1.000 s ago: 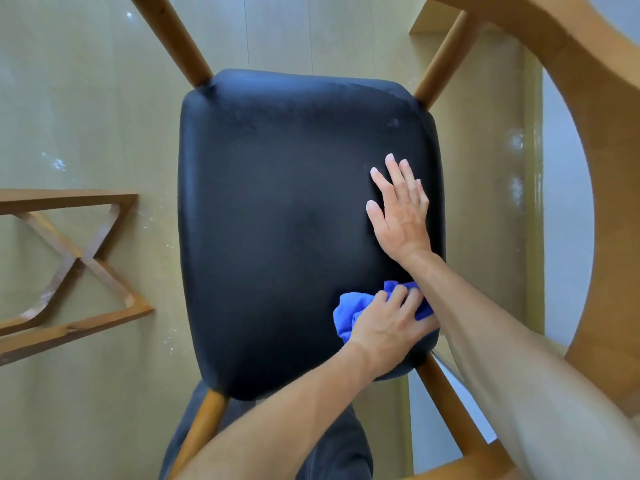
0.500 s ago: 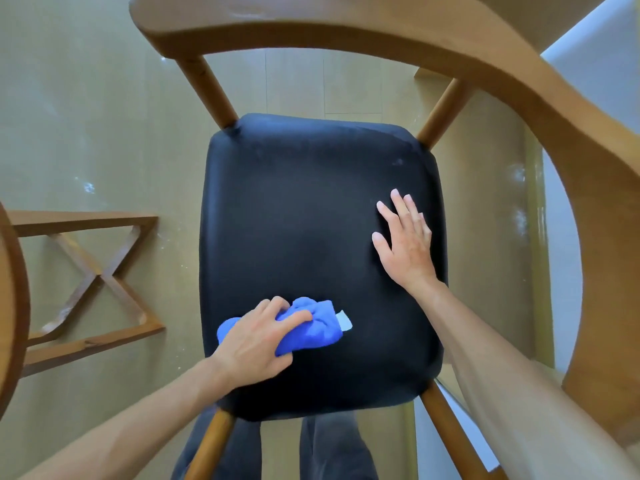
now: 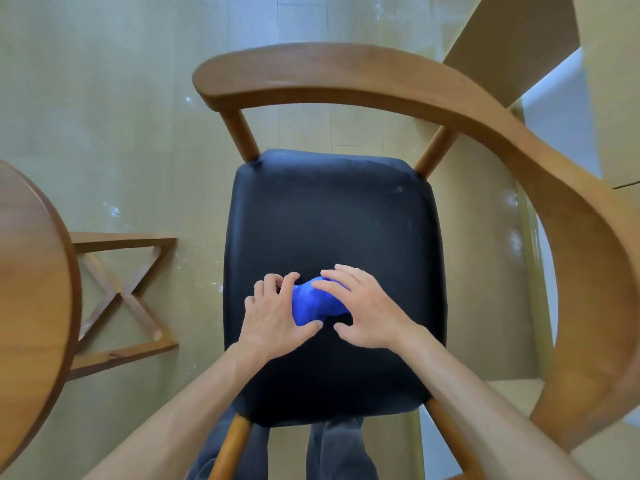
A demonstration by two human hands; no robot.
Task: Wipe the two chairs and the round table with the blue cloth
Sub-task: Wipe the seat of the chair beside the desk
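Note:
A wooden chair with a black padded seat (image 3: 332, 216) stands right below me, its curved wooden backrest (image 3: 381, 77) arching over the far side and down the right. The bunched blue cloth (image 3: 317, 303) lies on the near middle of the seat. My left hand (image 3: 273, 317) grips the cloth's left side with curled fingers and thumb under it. My right hand (image 3: 363, 306) rests over the cloth's right side, fingers on top. The round wooden table (image 3: 31, 289) fills the left edge.
The table's crossed wooden base (image 3: 121, 296) stands on the pale floor left of the chair. My dark trouser legs (image 3: 343, 452) are just in front of the seat. A white wall or door (image 3: 561, 126) is at the far right.
My left hand dragged the cloth from the seat's right front corner to the left, then to the middle. My right hand left the seat's right side and came onto the cloth. The view pulled back.

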